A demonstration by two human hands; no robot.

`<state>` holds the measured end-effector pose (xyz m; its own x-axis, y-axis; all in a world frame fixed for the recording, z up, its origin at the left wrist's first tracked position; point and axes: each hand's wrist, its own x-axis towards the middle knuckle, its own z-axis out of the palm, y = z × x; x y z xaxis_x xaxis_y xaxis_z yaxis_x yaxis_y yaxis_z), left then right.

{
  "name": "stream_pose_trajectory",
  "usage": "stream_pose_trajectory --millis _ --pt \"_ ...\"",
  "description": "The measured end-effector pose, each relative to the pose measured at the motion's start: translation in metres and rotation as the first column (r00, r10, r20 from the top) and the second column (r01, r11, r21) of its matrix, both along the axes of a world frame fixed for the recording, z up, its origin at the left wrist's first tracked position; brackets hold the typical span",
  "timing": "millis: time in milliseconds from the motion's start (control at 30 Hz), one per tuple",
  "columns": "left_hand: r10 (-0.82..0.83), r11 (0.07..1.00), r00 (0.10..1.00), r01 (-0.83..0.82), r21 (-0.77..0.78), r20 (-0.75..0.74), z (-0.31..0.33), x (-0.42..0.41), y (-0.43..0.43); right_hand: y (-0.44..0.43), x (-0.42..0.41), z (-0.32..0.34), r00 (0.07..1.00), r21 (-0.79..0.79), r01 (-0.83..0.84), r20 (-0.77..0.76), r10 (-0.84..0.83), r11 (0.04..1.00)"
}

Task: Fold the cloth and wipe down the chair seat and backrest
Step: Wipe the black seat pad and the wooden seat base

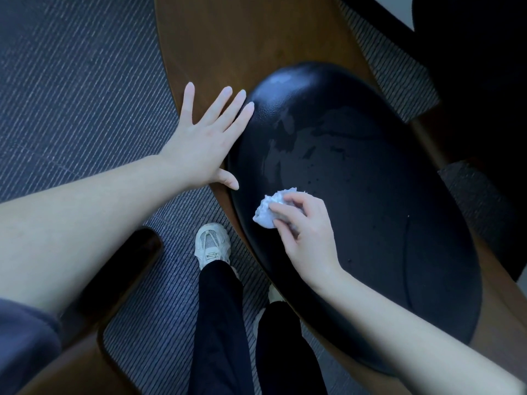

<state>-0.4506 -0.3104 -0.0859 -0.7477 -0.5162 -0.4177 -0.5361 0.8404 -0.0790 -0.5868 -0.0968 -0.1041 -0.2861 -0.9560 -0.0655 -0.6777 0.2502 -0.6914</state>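
Underfoot: white shoe [211,242] at 6 o'clock of the view, on striped carpet [71,81]; I stand close against the seat [370,209].
Right hand [308,232]: at 8 o'clock of the seat, fingers [288,208] curled and clamped on the cloth [269,208], pressing it to the cushion.
Cloth: white, wadded rather than visibly folded; I judge a flat folded pad would give wider contact.
Seat: black, pebbled; it looks dry from the centre out to 4 o'clock, so I judge most of it is yet to be wiped.
Left hand [205,138]: at 10 o'clock, fingers [219,104] straight and spread, palm on the wooden shell [228,38], fingertips touching the cushion; a sound brace.
Damp streaks [285,143]: patchy, toward 11 o'clock; I advise overlapping strokes at even pressure to close the gaps.
Wooden shell: runs on past 12 o'clock; whether that part is the backrest I cannot tell.
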Motion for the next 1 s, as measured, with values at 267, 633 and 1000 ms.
stream_pose_trajectory --millis 267,633,1000 --pt "0.002 1.0 1.0 -0.002 0.007 0.006 -0.001 0.0 0.0 -0.046 -0.021 -0.015 0.92 -0.198 -0.392 -0.098 0.38 0.898" --pt "-0.015 1.0 1.0 0.015 -0.025 -0.002 -0.002 0.0 0.0 -0.093 -0.024 -0.014 0.997 -0.301 -0.063 0.013 0.07 0.952" --pt "-0.142 0.989 0.988 0.139 0.053 0.061 0.029 -0.043 -0.046 -0.135 -0.046 -0.021 0.879 -0.201 0.476 0.129 -0.458 0.856"
